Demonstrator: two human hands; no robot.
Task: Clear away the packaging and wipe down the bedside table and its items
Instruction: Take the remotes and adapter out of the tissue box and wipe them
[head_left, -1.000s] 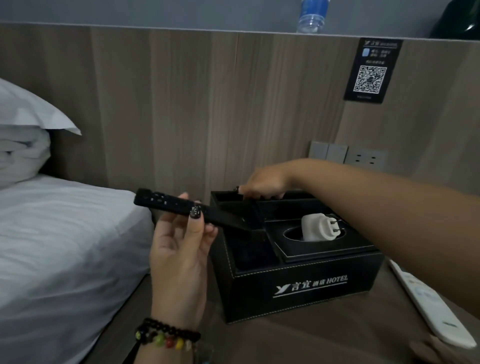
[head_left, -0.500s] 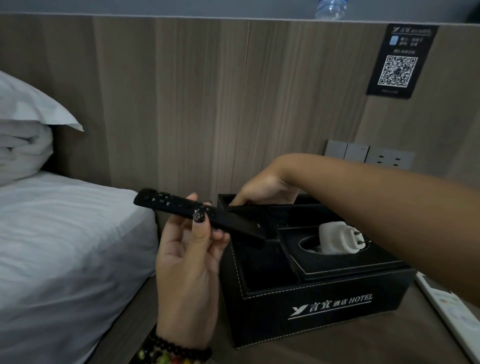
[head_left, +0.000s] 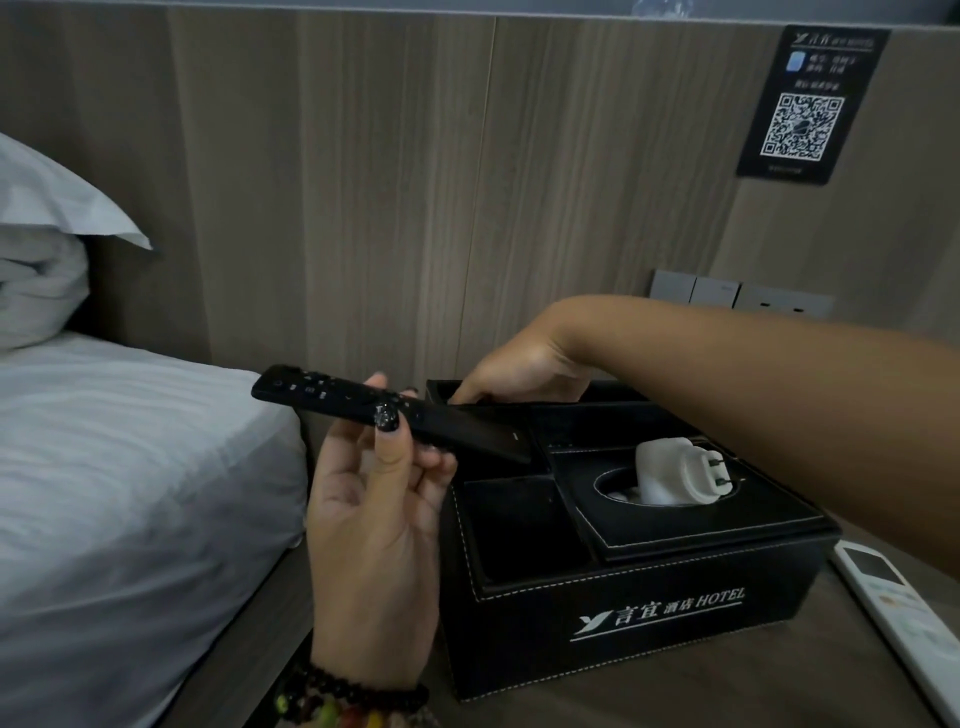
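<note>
My left hand (head_left: 374, 525) holds a slim black remote (head_left: 389, 413) level above the left side of a black leather hotel organiser box (head_left: 649, 613), thumb pressed on its top. My right hand (head_left: 519, 371) reaches across into the box's rear left compartment, fingertips hidden behind the remote and the box wall, so what they touch is unclear. A white plug adapter (head_left: 680, 470) lies in the oval tissue opening of the box. The box stands on the brown bedside table (head_left: 675, 701).
A white remote (head_left: 898, 608) lies on the table to the right of the box. The bed (head_left: 130, 493) with white sheets and pillow sits close on the left. Wall switches (head_left: 737, 299) and a QR sign (head_left: 810, 104) are on the wood panel behind.
The view has drifted left and down, so the box sits further right in frame. My right hand has sunk a little deeper into the rear compartment. The left hand keeps the black remote steady.
</note>
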